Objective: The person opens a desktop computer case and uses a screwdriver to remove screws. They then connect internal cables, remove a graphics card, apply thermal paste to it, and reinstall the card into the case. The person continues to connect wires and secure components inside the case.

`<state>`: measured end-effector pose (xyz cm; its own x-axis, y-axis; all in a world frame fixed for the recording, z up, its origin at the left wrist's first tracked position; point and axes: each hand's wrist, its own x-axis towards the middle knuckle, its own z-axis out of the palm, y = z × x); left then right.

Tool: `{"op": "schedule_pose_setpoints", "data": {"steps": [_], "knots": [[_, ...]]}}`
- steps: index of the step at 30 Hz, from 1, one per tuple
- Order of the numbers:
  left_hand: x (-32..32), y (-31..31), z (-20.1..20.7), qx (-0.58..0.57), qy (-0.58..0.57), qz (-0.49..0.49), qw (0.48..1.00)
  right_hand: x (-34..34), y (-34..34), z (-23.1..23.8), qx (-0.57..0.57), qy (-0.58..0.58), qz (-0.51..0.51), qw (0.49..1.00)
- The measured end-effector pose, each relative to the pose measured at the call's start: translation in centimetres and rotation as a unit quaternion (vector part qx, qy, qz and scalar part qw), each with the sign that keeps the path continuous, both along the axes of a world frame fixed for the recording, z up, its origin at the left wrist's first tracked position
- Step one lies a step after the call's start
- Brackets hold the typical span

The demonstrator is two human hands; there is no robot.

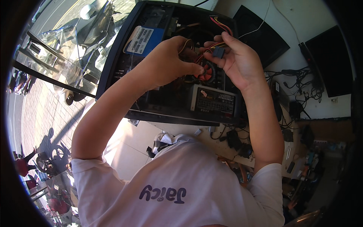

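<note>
An open black computer case (151,108) lies on its side in front of me. My right hand (240,62) is closed on a power cable above the case's right part. A dark connector plug (218,52) on that cable shows between its fingers and thumb. Red, yellow and black wires run from there toward my left hand (166,62), whose bent fingers are closed on the wires and partly hidden. My left thumb stretches over a red cooling fan (205,74). A power supply (214,101) with a label sits in the case below the fan.
A label sticker (140,41) is on a blue and silver part at the case's left. Flat black screens (331,62) stand at the right, near tangled black cables (302,81). Adapters (234,140) lie on the table below the case. Parked motorbikes (94,30) stand outside at the left.
</note>
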<state>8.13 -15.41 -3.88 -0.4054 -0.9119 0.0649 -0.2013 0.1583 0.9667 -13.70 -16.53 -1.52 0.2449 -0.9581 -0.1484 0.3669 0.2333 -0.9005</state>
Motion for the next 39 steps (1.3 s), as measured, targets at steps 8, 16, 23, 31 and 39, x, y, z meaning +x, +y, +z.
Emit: {"op": "schedule_pose_setpoints", "data": {"steps": [8,16,23,31,39], "knots": [[-0.2,-0.3,0.9,0.138,-0.007,-0.003,0.990,0.4,0.6,1.0,-0.028,0.028,0.049,0.998],[0.3,-0.3,1.1,0.178,0.030,-0.019,0.983,1.2,1.4,1.5,-0.049,0.025,0.053,0.997],[0.9,0.1,2.3,0.201,0.041,-0.016,0.979,0.3,1.2,0.8,-0.093,-0.008,0.104,0.990],[3.1,-0.6,2.5,0.220,0.143,0.012,0.965,-2.1,0.8,-0.3,-0.137,-0.060,0.157,0.976],[4.9,-1.4,3.3,0.172,0.127,0.038,0.976,-2.1,0.2,-1.1,-0.034,-0.102,0.066,0.992]]}}
